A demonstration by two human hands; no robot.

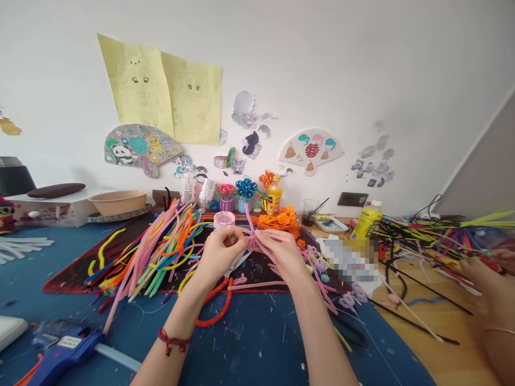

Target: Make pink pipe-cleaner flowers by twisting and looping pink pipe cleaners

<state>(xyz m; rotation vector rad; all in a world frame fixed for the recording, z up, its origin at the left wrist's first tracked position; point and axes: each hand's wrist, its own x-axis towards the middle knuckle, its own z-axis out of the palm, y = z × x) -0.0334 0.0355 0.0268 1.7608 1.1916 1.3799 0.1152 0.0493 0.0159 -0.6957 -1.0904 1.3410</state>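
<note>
Over the middle of the table, pink pipe cleaners point(251, 234) cross and loop together between my two hands. My left hand point(225, 249), with a dark red cord bracelet at its wrist, pinches them from the left. On the right side, my right hand point(281, 252) has its fingers closed round the same pink pieces. One strand points upward and others stick out past my right hand. Below and behind my left hand lie red-handled scissors point(215, 311), their blades partly hidden. A pink and white ring-shaped cup point(224, 219) stands just beyond my hands.
Colourful pipe cleaners point(161, 246) lie on a dark mat at left. A blue glue gun point(68, 348) is front left. Orange coils point(281, 221) and a yellow bottle point(366, 221) stand behind. Another person's hand point(480, 276) is at far right.
</note>
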